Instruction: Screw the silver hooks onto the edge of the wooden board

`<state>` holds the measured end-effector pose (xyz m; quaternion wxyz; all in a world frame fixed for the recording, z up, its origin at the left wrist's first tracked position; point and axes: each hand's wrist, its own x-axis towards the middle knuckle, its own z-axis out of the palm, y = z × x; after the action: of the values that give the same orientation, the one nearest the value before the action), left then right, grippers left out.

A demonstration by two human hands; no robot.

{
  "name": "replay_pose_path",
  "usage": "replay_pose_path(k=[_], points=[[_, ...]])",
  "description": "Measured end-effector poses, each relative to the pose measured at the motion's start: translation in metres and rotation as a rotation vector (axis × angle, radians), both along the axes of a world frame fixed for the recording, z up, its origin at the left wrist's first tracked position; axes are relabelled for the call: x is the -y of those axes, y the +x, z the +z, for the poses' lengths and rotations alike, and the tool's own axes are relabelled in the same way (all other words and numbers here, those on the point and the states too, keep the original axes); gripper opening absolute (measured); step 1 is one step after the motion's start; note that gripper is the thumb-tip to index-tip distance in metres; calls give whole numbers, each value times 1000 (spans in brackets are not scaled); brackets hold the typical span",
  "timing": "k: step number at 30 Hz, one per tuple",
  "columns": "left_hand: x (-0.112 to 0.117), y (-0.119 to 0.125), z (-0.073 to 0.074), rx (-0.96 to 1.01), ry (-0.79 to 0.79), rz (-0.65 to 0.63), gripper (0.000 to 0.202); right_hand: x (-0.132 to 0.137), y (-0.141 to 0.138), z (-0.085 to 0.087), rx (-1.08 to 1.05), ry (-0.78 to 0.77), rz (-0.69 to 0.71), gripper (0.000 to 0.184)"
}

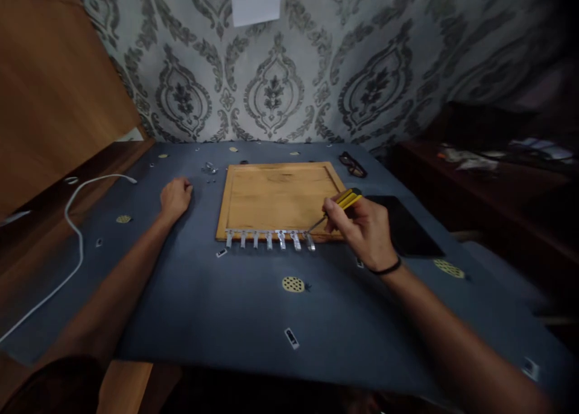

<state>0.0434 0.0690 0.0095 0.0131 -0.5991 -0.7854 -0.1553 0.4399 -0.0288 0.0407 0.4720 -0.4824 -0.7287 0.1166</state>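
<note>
My right hand [368,230] grips a screwdriver [347,200] by its yellow and black handle. The thin shaft slants down to the left, its tip at the right end of a metal strip with several small hooks [269,239]. That strip lies along the near edge of a wooden board [278,197] with a raised rim, and the hooks stick out past the edge. Left of the board, my left hand [175,198] rests on the table in a closed fist, apart from the board. What the fist holds, if anything, is hidden.
Small metal pieces [209,168] lie behind my left hand. Glasses [353,164] sit right of the board, and a dark flat tablet-like thing [404,227] lies partly behind my right hand. A white cable [80,239] curves along the left of the blue tablecloth [217,323].
</note>
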Motion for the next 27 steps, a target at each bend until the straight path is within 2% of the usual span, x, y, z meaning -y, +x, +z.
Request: replay_pose_path(k=[6, 15, 23, 27], points=[[-2, -7, -2, -32, 18, -83, 19, -2, 2, -1, -42, -61, -31, 54], [-2, -9, -8, -49, 67, -113, 18, -1, 2, -1, -80, -85, -16, 50], [-1, -7, -7, 26, 111, -110, 16, -1, 2, 0, -94, -86, -6, 52], [3, -2, -1, 102, 148, -145, 12, -1, 2, -1, -93, -81, -8, 53]])
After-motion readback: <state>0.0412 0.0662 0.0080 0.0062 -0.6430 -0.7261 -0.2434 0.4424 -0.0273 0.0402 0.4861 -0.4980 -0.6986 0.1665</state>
